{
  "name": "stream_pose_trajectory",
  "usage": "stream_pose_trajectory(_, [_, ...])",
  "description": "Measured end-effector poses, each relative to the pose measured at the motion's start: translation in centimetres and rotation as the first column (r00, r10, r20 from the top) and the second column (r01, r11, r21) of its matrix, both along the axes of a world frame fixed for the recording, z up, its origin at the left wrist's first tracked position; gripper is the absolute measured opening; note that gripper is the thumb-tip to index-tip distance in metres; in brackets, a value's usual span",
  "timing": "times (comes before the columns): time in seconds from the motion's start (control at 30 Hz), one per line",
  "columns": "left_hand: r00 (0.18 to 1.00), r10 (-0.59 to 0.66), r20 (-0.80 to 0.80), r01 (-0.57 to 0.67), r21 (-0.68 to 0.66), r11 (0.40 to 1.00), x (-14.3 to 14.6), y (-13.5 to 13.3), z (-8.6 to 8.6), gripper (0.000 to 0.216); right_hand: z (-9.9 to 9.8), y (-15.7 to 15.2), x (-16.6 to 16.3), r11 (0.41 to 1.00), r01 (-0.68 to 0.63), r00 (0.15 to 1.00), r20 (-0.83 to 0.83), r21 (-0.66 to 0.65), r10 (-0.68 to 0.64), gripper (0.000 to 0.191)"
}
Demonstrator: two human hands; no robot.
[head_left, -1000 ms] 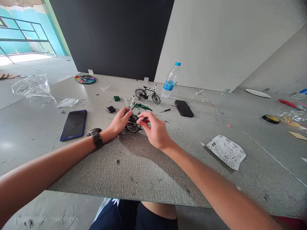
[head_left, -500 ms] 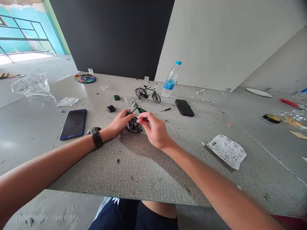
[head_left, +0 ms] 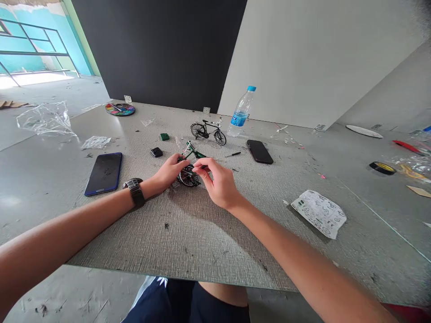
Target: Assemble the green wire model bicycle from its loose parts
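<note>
A small green model bicycle stands on the grey textured board in front of me. My left hand, with a dark watch on its wrist, grips the model at the black spoked wheel. My right hand pinches a thin dark tool against the wheel's hub from the right. A finished black model bicycle stands farther back. A small screwdriver lies to the right of the green model.
A blue phone lies at the left and a black phone at the right. A water bottle, a printed instruction sheet, two small blocks, a paint palette, plastic wrap and a tape roll lie around.
The green model has been tipped more upright between my hands. My right fingers have shifted a little on the thin tool at the wheel.
</note>
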State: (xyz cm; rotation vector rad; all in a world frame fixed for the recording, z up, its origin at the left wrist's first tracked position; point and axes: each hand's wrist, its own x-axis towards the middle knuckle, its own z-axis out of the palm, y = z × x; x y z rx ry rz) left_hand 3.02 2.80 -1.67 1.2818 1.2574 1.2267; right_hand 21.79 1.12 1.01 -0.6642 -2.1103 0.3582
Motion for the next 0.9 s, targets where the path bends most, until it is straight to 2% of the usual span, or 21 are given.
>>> stream_pose_trajectory(0.13, [1.0, -0.004, 0.017, 0.004, -0.005, 1.0, 0.0, -0.3, 0.3, 0.018, 0.4, -0.2, -0.1, 0.998, -0.061, 0.998, -0.013, 0.006, 0.061, 0.027])
stream_pose_trajectory(0.3, [0.999, -0.001, 0.05, 0.002, -0.017, 1.0, 0.0, -0.1, 0.0, 0.016, 0.7, -0.3, -0.1, 0.999, 0.02, 0.998, -0.052, -0.039, -0.022, 0.013])
stream_pose_trajectory(0.53, [0.994, -0.003, 0.11, 0.006, -0.026, 1.0, 0.1, -0.1, 0.0, 0.017, 1.3, -0.3, 0.0, 0.997, 0.029, 0.994, -0.1, -0.076, -0.037, 0.016])
stream_pose_trajectory(0.63, [0.987, 0.022, 0.16, -0.019, -0.018, 1.0, 0.2, -0.3, 0.2, 0.019, 1.4, 0.4, 0.5, 0.989, 0.103, 0.971, -0.203, -0.106, -0.123, 0.018])
stream_pose_trajectory(0.7, [0.97, 0.045, 0.238, -0.041, -0.021, 0.999, 0.2, -0.3, 0.4, 0.018, 1.2, 0.9, 0.8, 0.98, 0.185, 0.955, -0.222, -0.079, -0.199, 0.021])
stream_pose_trajectory(0.77, [0.95, 0.076, 0.303, -0.071, -0.025, 0.997, 0.2, -0.4, 0.6, 0.017, 0.9, 1.1, 1.0, 0.981, 0.194, 0.973, -0.121, -0.023, -0.195, 0.025])
stream_pose_trajectory(0.83, [0.94, 0.093, 0.327, -0.095, -0.01, 0.995, 0.2, -0.5, 0.8, 0.018, 0.5, 1.0, 0.8, 0.993, 0.116, 0.99, 0.072, 0.028, -0.118, 0.029])
stream_pose_trajectory(0.9, [0.944, 0.065, 0.323, -0.075, 0.02, 0.997, 0.1, -0.7, 0.9, 0.021, 0.1, 0.6, 0.4, 0.993, 0.083, 0.957, 0.271, 0.081, -0.102, 0.046])
